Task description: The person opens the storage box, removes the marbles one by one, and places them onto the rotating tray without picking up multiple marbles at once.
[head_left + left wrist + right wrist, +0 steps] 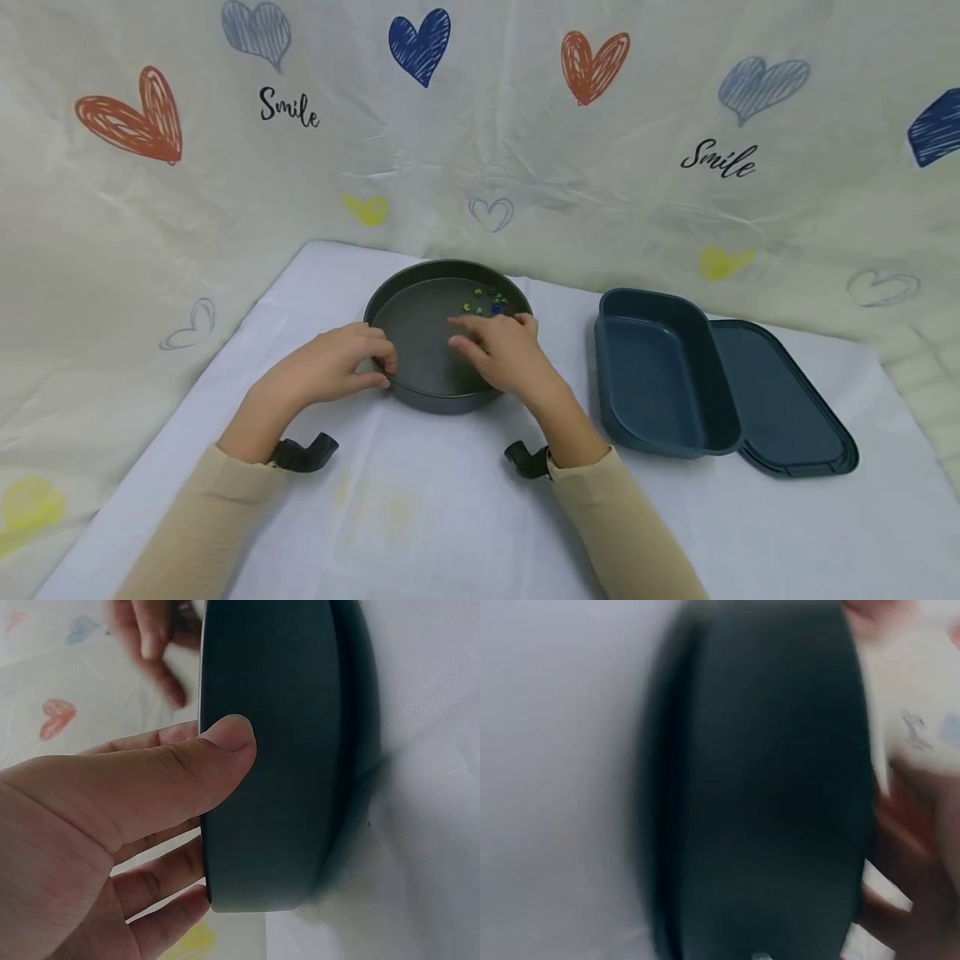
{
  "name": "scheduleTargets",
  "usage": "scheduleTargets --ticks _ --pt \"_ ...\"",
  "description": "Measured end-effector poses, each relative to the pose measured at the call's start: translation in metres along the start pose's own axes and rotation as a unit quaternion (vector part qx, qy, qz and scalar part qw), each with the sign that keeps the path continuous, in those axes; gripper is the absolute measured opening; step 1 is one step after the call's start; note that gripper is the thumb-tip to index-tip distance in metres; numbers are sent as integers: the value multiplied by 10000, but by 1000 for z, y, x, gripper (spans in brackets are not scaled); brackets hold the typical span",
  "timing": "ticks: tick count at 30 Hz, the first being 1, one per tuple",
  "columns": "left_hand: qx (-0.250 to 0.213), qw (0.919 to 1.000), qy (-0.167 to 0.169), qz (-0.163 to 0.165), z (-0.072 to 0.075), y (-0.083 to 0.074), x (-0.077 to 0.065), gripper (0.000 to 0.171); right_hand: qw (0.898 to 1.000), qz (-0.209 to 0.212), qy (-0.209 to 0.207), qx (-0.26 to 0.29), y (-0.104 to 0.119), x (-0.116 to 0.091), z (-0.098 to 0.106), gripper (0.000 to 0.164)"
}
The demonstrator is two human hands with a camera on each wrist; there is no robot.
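Observation:
A round dark baking pan sits on the white cloth. My left hand grips its near-left rim, the thumb pressed to the outer wall and the fingers over the inside, as the left wrist view shows. Over the pan's right side hovers my right hand, its index finger and thumb apart with nothing between them. Several small glassy marbles, green, yellow and blue, lie in the pan just beyond the right fingers. The right wrist view is blurred, with the pan's outer wall filling its middle.
To the right stands a deep blue rectangular container without its cover. A matching flat lid lies beside it, partly under its edge. Behind the table hangs a pale sheet printed with hearts.

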State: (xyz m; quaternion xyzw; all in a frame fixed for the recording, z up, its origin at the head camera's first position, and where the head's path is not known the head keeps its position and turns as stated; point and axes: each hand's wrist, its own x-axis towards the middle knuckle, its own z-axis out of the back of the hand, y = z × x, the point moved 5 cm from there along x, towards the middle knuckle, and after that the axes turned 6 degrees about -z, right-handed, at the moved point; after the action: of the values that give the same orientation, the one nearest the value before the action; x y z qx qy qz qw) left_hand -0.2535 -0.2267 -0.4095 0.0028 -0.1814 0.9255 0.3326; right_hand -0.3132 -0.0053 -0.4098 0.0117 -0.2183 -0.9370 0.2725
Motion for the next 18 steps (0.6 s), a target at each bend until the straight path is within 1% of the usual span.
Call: scheduleTargets --ticks 1,3,4,5,11,15,18 --pt "3 10000 14 -8 0 1 0 19 9994 -3 -218 257 1 0 2 33" --pt "8 10000 38 -29 -1 1 0 19 9959 -125 -773 453 -2 -1 10 32" --pt "7 10000 46 -50 -1 2 1 18 9940 -167 -944 533 -5 -2 14 30" --pt "6 10000 45 -71 -1 2 1 18 9926 -191 -1014 634 -9 -4 18 27" --pt "46 10000 2 -12 -1 5 1 18 9902 -221 -887 1060 -26 -10 35 22" --pt "30 10000 -3 -27 -2 5 2 18 9864 -243 -904 1353 -27 -17 43 21" --pt "14 10000 -9 -63 -2 5 3 18 9861 -212 -937 1359 -28 -28 49 22"
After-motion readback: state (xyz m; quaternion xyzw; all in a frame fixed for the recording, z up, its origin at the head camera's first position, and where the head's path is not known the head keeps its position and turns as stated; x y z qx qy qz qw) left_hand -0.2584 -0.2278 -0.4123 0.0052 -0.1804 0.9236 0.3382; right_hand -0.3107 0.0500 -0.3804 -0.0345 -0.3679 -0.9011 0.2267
